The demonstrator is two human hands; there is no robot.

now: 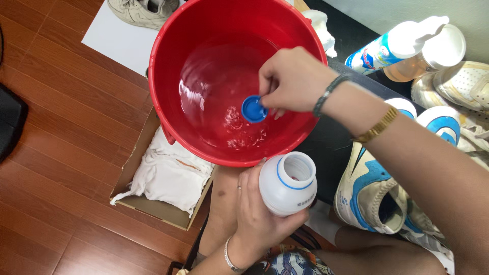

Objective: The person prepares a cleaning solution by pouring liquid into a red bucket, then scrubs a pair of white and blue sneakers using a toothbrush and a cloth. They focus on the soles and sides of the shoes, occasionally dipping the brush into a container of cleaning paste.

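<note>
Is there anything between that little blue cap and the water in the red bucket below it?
Nothing visible. The right hand holds the blue cap inside the red bucket, tilted over the water, with only open air beneath. The left hand keeps the open white bottle outside the rim.

Right hand: reaching over the red bucket, fingertips pinching closed, forearm extending in from the bucket's right. Left hand: hovering just below the bucket's near rim, fingers curling in a closed grip, wrist bending upward.
</note>
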